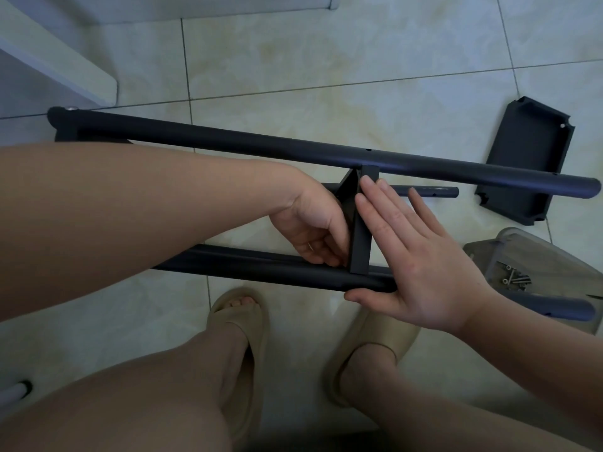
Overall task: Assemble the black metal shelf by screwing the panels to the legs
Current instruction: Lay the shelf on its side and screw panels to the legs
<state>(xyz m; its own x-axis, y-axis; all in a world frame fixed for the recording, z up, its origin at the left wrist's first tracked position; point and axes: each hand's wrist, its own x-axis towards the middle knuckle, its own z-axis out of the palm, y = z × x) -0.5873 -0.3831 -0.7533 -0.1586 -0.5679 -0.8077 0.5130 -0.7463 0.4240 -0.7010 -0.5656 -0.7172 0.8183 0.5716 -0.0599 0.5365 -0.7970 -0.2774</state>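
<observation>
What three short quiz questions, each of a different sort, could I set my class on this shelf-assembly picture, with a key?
1. True or false: the right hand lies flat, fingers straight, against the upright panel.
2. Where do the loose screws lie? A: in the clear container. B: on the bare floor tiles. C: in the flat hand's palm.
3. Which hand has its fingers curled at the panel's lower corner, by the near leg?
Key: 1 true; 2 A; 3 the left hand.
</observation>
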